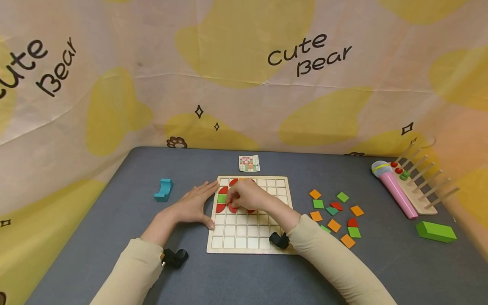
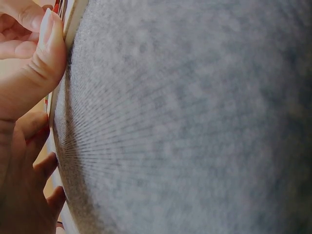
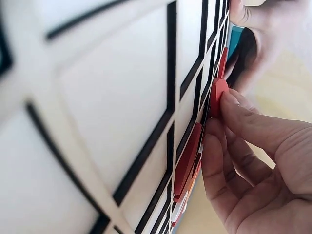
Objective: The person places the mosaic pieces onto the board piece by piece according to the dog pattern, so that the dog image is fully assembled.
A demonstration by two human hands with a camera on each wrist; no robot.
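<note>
In the head view, looks forward and down past the near edge of the board (image 1: 242,242), far enough back to reach the far edge of the worktop (image 1: 114,228). In the left wrist view, peers close along the board's left edge. In the right wrist view, skims the board very near, facing that edge. Overlaps there in all three, catching left hand (image 1: 193,204) and right hand (image 1: 247,195).

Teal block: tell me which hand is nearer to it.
Left. The left hand touches the grid board's left edge, to the right of the teal block; the right hand is farther right, over the board.
</note>
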